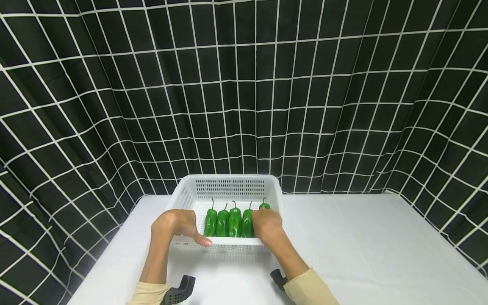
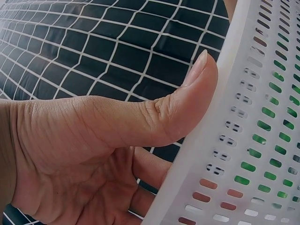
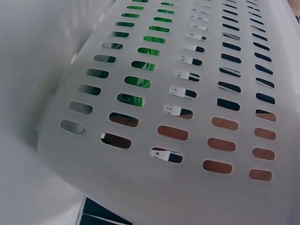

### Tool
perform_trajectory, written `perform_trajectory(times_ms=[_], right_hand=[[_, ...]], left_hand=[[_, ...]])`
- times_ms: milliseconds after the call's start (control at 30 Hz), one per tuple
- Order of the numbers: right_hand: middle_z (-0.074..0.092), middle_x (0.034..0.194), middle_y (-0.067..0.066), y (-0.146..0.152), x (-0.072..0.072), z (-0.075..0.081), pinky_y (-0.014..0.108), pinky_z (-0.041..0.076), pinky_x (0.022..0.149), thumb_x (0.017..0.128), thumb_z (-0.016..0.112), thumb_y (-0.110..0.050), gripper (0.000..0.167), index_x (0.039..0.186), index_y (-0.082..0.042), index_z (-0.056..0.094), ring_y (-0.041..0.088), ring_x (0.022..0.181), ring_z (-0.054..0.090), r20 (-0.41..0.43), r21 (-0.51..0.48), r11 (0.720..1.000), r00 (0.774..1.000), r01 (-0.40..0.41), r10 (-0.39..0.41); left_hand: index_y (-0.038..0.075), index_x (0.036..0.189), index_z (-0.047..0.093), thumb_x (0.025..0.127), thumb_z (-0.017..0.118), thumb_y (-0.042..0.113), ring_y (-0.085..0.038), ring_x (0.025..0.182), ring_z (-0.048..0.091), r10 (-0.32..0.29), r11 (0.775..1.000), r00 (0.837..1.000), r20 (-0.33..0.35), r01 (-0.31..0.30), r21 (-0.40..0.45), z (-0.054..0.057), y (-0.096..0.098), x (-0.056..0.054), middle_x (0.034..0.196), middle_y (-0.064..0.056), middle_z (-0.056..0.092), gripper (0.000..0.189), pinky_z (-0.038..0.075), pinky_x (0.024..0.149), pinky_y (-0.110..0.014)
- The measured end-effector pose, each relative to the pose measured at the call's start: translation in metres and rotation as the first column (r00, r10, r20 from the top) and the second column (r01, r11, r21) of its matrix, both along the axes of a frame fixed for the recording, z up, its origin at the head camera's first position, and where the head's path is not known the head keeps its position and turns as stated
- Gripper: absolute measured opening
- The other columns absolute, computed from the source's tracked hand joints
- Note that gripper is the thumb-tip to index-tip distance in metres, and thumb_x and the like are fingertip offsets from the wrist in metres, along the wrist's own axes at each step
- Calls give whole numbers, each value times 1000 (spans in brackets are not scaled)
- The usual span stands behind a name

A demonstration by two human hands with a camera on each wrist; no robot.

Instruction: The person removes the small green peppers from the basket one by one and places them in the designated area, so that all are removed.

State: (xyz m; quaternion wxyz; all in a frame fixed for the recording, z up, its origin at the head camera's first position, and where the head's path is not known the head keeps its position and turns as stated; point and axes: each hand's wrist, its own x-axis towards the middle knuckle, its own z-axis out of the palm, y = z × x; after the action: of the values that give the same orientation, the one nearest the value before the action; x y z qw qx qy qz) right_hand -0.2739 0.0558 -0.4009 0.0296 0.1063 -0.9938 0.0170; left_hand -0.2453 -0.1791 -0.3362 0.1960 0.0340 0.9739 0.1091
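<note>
A white perforated plastic basket (image 1: pixel 236 241) holds several glossy green peppers (image 1: pixel 235 222) with long thin stems, standing side by side in a row. My left hand (image 1: pixel 179 222) grips the basket's front rim at the left, thumb over the rim and fingers behind the wall; the left wrist view shows the thumb (image 2: pixel 197 101) along the rim. Inside the basket at the right end, my right hand (image 1: pixel 268 226) holds the rightmost pepper (image 1: pixel 264 206), whose top and stem show above the hand while the rest is hidden. Through the slots in the right wrist view, parts of that hand (image 3: pixel 221 144) appear.
The basket stands on a white-covered table (image 1: pixel 362 245), towards its back edge. Behind and at both sides hangs a black curtain (image 1: pixel 297 97) with a white grid. Dark wrist mounts (image 1: pixel 179 292) sit at both beige sleeves (image 1: pixel 310 290).
</note>
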Motion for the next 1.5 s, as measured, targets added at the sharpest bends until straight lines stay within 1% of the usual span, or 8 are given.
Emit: perform_trajectory(times_ms=[333, 467, 633, 767, 900, 1167, 1367, 1500], right_hand=[[70, 79, 10, 0, 0, 0, 38, 62, 67, 91, 76, -11, 9, 99, -8, 77, 24, 71, 70, 38, 97, 995, 999, -5, 1], [71, 82, 11, -1, -2, -1, 39, 62, 69, 92, 74, -10, 10, 100, -5, 77, 24, 73, 69, 77, 103, 994, 997, 18, -26], [73, 90, 13, 0, -2, -1, 40, 63, 70, 92, 75, -12, 16, 106, -4, 76, 26, 76, 70, 71, 94, 995, 997, 22, -29], [75, 97, 15, 0, -1, -1, 39, 63, 69, 90, 78, -12, 17, 105, -4, 76, 27, 77, 72, 50, 61, 998, 999, 14, -17], [77, 100, 14, -1, 1, -1, 39, 63, 67, 90, 77, -12, 21, 111, -12, 76, 29, 80, 74, 17, 38, 999, 1000, 0, -1], [78, 94, 16, -1, -1, 1, 42, 63, 66, 88, 78, -10, 33, 120, -18, 73, 32, 81, 76, -68, -42, 999, 998, -6, 3], [76, 87, 18, 4, -4, 4, 42, 58, 56, 88, 77, -5, 55, 139, -15, 62, 32, 67, 71, -151, -172, 985, 988, -4, -22], [68, 72, 11, 11, -2, 14, 36, 48, 48, 86, 79, -7, 46, 126, -14, 57, 25, 54, 60, -142, -268, 963, 990, -43, 5]], left_hand=[[15, 71, 58, 72, 91, 58, -12, 64, 35, -12, 1000, 1000, -1, 12, 8, 2, 1, -2, 64, 5, 34, 54, 31, 58, -28], [14, 72, 59, 72, 90, 58, -12, 64, 35, -15, 1000, 1000, 2, 15, 9, 1, 2, -1, 64, 5, 35, 54, 31, 58, -28], [15, 69, 56, 71, 91, 58, -11, 63, 33, -5, 1000, 1000, -5, 5, 14, -1, 3, 0, 63, 5, 34, 55, 29, 58, -28], [16, 69, 56, 71, 91, 58, -11, 63, 32, 7, 1000, 1000, 0, -7, 15, -2, 2, 1, 63, 5, 33, 55, 28, 58, -28], [13, 73, 61, 71, 90, 60, -12, 65, 35, 7, 1000, 1000, 0, -7, 6, -2, 1, 0, 65, 4, 35, 55, 31, 59, -28], [10, 80, 67, 71, 90, 60, -13, 67, 39, -1, 1000, 1000, -5, 1, 12, 0, -2, -1, 67, 4, 39, 56, 33, 60, -28], [10, 80, 67, 71, 90, 59, -13, 68, 39, -5, 1000, 1000, 2, 5, 16, -1, -1, -1, 67, 4, 38, 55, 33, 60, -28], [11, 80, 65, 71, 90, 60, -12, 67, 38, 5, 1000, 1000, 5, -5, 11, -1, -1, -1, 67, 4, 37, 56, 32, 60, -29]])
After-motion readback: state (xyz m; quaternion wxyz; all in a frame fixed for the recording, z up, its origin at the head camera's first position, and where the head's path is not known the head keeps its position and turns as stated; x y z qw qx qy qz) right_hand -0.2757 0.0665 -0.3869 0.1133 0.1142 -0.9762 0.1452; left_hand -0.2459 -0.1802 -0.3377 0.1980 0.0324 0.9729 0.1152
